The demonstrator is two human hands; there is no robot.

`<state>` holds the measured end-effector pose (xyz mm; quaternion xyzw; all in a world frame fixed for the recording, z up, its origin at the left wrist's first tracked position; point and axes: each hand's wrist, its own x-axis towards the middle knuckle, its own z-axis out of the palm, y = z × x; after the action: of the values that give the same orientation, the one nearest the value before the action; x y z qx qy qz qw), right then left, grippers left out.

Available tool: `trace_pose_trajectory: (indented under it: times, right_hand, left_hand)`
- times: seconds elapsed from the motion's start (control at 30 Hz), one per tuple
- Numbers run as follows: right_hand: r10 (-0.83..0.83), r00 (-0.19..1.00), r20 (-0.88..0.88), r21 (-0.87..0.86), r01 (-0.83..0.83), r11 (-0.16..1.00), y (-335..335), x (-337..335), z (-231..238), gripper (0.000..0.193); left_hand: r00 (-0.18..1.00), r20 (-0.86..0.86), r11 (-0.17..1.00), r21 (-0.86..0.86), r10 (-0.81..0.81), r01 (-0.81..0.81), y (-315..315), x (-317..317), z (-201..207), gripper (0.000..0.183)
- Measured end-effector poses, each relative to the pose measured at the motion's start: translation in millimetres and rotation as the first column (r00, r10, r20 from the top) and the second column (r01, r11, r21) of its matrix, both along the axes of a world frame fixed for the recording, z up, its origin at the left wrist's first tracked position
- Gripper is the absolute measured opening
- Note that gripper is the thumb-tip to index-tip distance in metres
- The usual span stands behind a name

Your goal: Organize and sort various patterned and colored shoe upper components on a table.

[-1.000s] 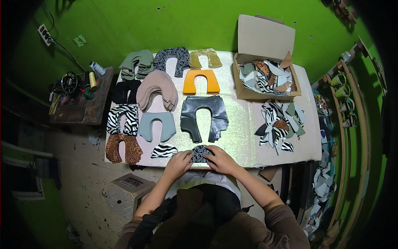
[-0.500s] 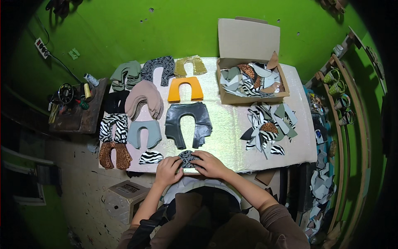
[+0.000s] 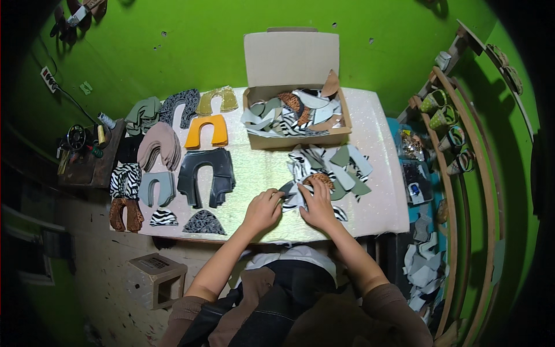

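Grey-and-black patterned half-moon piece (image 3: 203,222) now lying free near the table's (image 3: 381,211) front edge, beside the zebra-print half-moon (image 3: 163,217), left hand (image 3: 266,209) and right hand (image 3: 317,203) shifted from it to the mixed scrap pile (image 3: 341,175), fingers loosely curled, whether either grips a scrap unclear

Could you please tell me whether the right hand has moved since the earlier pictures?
Yes: judged against the black stack on the table, the right hand has moved rightward, to the scrap pile.
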<state>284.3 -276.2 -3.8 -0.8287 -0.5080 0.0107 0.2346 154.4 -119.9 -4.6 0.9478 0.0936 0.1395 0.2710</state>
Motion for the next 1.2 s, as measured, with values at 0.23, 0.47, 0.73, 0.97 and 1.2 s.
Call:
trace_pose_trajectory:
  times: [0.23, 0.47, 0.73, 0.97, 1.2]
  right_hand:
    - [0.018, 0.999, 0.026, -0.099, -0.016, 0.995, -34.7, 49.3, -22.6, 0.053]
    - [0.202, 0.893, -0.402, 0.13, -0.163, 0.978, -30.1, 33.9, -23.8, 0.039]
    - [0.196, 0.858, -0.474, 0.201, -0.111, 0.973, -33.5, 46.4, -8.1, 0.044]
    - [0.023, 0.993, 0.12, -0.377, 0.024, 0.926, -50.0, 86.6, -22.8, 0.07]
    - [0.128, 0.987, 0.1, -0.129, -0.115, 0.985, -25.3, 101.5, -11.7, 0.044]
  left_hand:
    - [0.994, -0.072, 0.996, -0.038, 0.082, -0.085, -45.3, 28.2, -13.2, 0.049]
    - [0.953, 0.044, 0.892, -0.368, 0.301, -0.264, -61.6, 33.5, -32.9, 0.047]
    - [0.891, 0.159, 0.869, -0.345, 0.426, -0.354, -48.4, 33.7, -22.8, 0.045]
    - [0.98, -0.086, 0.984, 0.041, 0.179, -0.176, -65.6, 48.8, -17.9, 0.061]
    - [0.913, -0.159, 0.911, 0.246, 0.375, -0.331, -20.0, 39.0, -29.5, 0.056]
